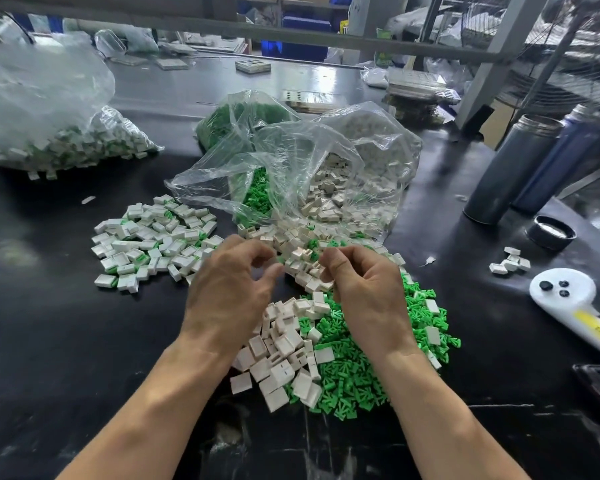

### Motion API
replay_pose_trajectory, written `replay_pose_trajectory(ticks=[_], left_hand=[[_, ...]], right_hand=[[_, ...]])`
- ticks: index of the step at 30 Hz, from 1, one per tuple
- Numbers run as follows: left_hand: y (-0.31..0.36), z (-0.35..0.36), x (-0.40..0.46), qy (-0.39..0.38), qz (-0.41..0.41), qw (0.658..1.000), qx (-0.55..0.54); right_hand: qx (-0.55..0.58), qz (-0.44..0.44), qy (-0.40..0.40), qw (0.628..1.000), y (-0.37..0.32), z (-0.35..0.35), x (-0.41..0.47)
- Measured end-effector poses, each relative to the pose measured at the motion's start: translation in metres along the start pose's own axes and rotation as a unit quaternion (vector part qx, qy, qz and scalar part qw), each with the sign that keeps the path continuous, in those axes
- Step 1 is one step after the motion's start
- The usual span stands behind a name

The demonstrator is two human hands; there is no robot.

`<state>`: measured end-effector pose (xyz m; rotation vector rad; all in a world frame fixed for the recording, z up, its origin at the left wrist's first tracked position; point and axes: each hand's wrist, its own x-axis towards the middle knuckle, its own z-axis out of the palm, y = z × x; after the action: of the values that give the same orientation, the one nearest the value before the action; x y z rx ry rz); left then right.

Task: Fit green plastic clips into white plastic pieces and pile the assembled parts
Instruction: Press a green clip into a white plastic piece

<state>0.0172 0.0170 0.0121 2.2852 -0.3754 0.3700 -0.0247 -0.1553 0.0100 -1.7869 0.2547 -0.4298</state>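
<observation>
Loose white plastic pieces [284, 344] lie heaped in front of me, with a heap of green clips [354, 368] beside them on the right. The pile of assembled white-and-green parts [153, 240] spreads out to the left. My left hand [232, 289] hovers over the far end of the white heap, fingers loosely curved and apart, holding nothing. My right hand [361, 282] hangs beside it with fingers curled tight against the thumb; no part shows between them. Behind the hands, open clear bags spill green clips [257, 192] and white pieces [329, 195].
A large clear bag of assembled parts [66, 147] lies at the far left of the black table [49, 323]. On the right stand two metal flasks [510, 171], a black lid [551, 232], a few white pieces [510, 263] and a white handheld device [565, 292].
</observation>
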Motion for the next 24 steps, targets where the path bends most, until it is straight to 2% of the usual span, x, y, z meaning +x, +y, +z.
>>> replay_pose_trajectory(ticks=[4,8,12,24], left_hand=[[-0.015,-0.014,0.009,0.046,-0.054,0.991,0.114],[-0.021,-0.018,0.015,0.053,-0.091,0.976,0.19],[-0.025,-0.018,0.02,0.04,-0.125,0.967,0.219],[-0.031,-0.014,0.022,0.02,-0.145,0.961,0.237]], right_hand=[[-0.005,-0.006,-0.013,1.0,0.001,0.0,-0.001],[-0.013,-0.011,-0.024,1.0,0.003,0.001,-0.001],[-0.013,-0.006,-0.028,0.999,0.005,0.0,0.0],[-0.014,-0.005,-0.034,0.999,0.003,-0.002,-0.002]])
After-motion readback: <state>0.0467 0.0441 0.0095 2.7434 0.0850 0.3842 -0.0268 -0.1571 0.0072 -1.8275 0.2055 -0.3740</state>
